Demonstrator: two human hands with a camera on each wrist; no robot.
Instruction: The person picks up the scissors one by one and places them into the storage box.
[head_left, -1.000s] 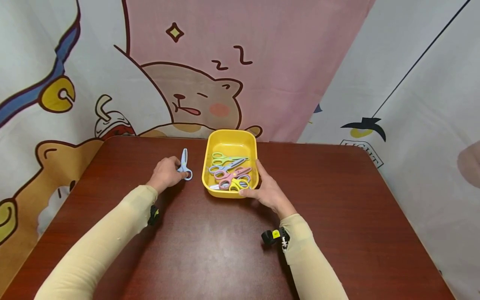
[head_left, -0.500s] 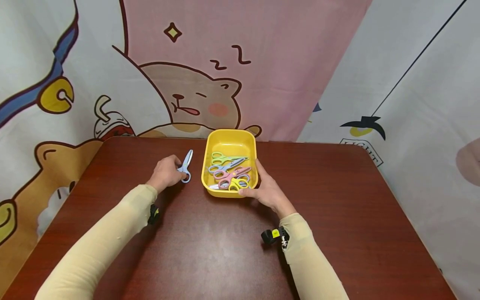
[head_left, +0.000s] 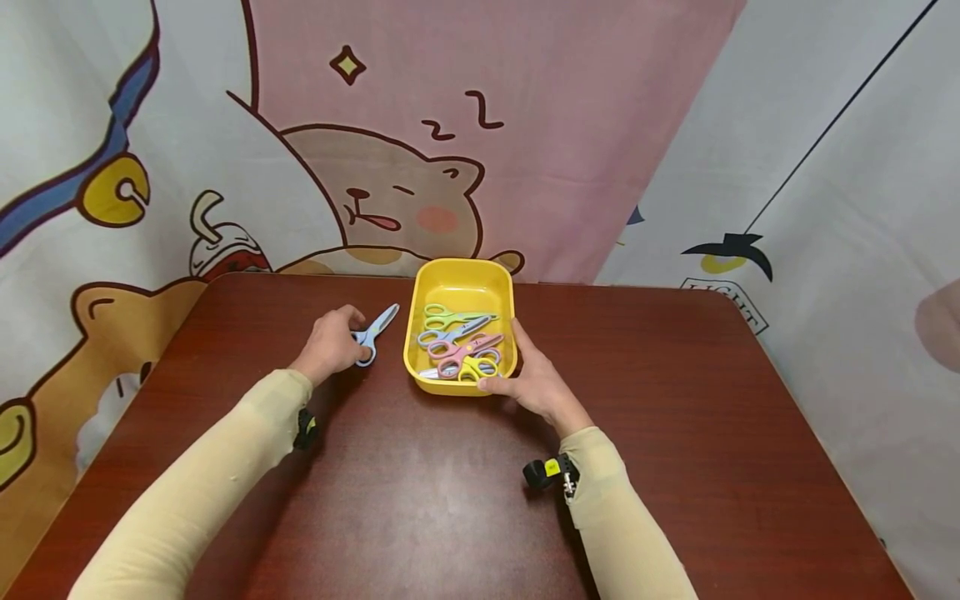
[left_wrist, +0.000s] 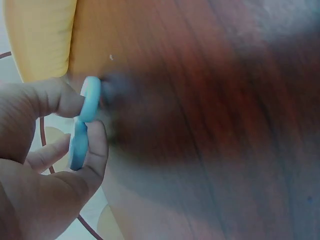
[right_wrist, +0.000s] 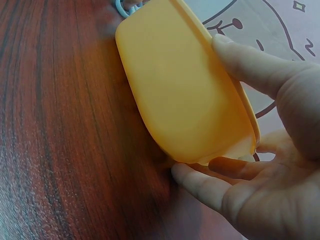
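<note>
In the head view my left hand [head_left: 330, 343] pinches light-blue scissors [head_left: 366, 337] by the finger loops, left of the yellow tray. Their blades point away and to the right. The left wrist view shows the thumb and fingers on the blue handle loops [left_wrist: 90, 100]. My right hand [head_left: 542, 385] grips the near right corner of the yellow tray [head_left: 459, 388], thumb at the near rim and fingers along the side. In the tray lie green scissors [head_left: 437, 320], blue scissors [head_left: 450, 335], pink scissors [head_left: 467, 349] and scissors with yellow handles [head_left: 477, 369], partly overlapping.
A dark reddish-brown table [head_left: 420, 483] lies under both hands. Behind it hangs a curtain [head_left: 570, 142] with cartoon animals. A black strapped wrist camera [head_left: 546, 472] sits at my right wrist, and another [head_left: 306, 428] at my left.
The blue scissors in my left hand have turned, their blades swinging right toward the tray. My right hand and the tray have stayed in place.
</note>
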